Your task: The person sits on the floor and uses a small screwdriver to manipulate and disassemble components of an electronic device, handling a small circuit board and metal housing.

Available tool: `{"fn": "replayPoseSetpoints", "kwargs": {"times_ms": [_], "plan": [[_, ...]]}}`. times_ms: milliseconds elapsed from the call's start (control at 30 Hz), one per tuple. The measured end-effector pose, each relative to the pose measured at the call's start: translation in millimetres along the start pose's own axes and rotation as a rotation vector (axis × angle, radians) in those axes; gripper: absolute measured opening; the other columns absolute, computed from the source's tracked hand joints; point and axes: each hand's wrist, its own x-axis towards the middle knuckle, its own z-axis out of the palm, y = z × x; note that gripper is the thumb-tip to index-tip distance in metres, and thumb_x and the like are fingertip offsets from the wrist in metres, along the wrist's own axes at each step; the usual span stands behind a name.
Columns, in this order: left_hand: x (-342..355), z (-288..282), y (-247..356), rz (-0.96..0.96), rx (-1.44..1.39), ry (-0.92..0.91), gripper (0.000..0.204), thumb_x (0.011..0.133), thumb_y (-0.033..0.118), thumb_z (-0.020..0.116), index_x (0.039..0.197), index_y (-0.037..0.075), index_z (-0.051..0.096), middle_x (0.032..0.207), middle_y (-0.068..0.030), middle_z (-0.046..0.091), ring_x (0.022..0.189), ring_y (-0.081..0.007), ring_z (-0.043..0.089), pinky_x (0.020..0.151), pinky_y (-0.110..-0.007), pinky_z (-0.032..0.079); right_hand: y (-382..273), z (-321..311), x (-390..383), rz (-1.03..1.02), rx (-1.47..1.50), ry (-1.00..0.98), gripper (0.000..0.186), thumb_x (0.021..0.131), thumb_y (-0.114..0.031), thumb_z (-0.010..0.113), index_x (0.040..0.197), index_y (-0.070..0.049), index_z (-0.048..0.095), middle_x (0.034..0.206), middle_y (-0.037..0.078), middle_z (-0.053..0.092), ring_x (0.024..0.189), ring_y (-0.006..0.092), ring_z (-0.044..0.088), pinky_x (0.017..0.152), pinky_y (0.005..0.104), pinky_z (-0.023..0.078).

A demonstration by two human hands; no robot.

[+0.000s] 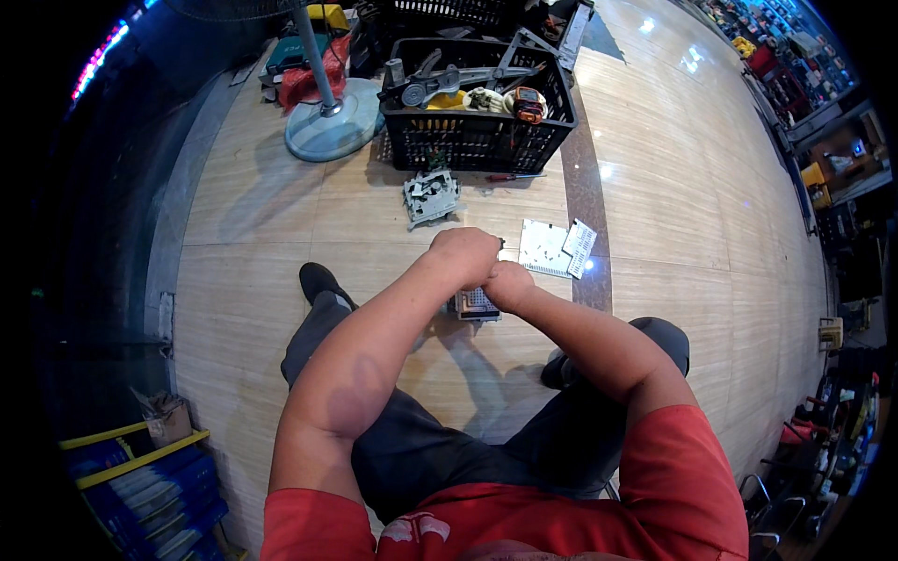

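My left hand [465, 254] is closed in a fist, its knuckles up, over the floor between my feet. Against it, my right hand [510, 283] is closed too, its fingers tucked under. Whatever the fingers grip is hidden by the backs of the hands; a small dark tip shows beside the left knuckles. Right below the hands is a boxy metal device [477, 305] with a gridded, perforated top and a dark front strip, partly covered. Beyond my left hand lies a grey metal mechanism frame [432, 198]. White metal cover plates [544, 247] rest to the right.
A black plastic crate [477, 145] of metal parts stands ahead, with an orange-cased meter [529, 105] on top. A screwdriver [513, 178] lies before it. The round base [335, 122] of a stand is at the left. Blue boxes [159, 496] sit lower left.
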Motion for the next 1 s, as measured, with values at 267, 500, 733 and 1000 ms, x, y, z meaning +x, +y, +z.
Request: {"fn": "replayPoseSetpoints", "kwargs": {"times_ms": [267,500,733,1000], "plan": [[-1.0,0.2,-1.2,0.007,-0.012,0.001,0.036,0.087,0.031,0.072,0.113,0.006,0.068,0.110,-0.0195,0.071,0.105,-0.0355,0.068,0.087,-0.046,0.055,-1.4,-3.1,0.4,0.037,-0.004,-0.026,0.029,0.095,-0.022,0.043,0.103,-0.004,0.064,0.109,0.021,0.068,0.098,0.0339,0.070,0.084,0.0441,0.056],[0.2,0.6,0.8,-0.004,0.003,0.001,0.035,0.087,0.031,0.071,0.112,0.005,0.069,0.110,-0.0192,0.071,0.106,-0.0350,0.068,0.088,-0.045,0.055,0.2,1.7,0.2,-0.017,0.006,-0.040,0.030,0.096,-0.022,0.042,0.104,-0.004,0.064,0.112,0.021,0.067,0.100,0.0339,0.069,0.087,0.0441,0.055],[-1.9,1.8,-1.2,-0.004,-0.007,-0.018,0.036,0.086,0.032,0.073,0.110,0.006,0.069,0.109,-0.0184,0.071,0.104,-0.0350,0.068,0.087,-0.046,0.055,-2.6,-6.2,0.5,0.060,0.034,-0.025,0.030,0.096,-0.024,0.042,0.098,-0.007,0.067,0.103,0.018,0.070,0.096,0.0337,0.070,0.083,0.0450,0.056],[-0.2,3.8,-0.6,-0.007,-0.007,-0.020,0.036,0.087,0.033,0.073,0.111,0.006,0.069,0.108,-0.0189,0.071,0.105,-0.0354,0.068,0.087,-0.046,0.055,1.4,-4.5,-2.2,-0.034,-0.038,-0.040,0.026,0.096,-0.021,0.044,0.107,-0.005,0.061,0.110,0.021,0.066,0.098,0.0342,0.069,0.084,0.0441,0.057]]}}
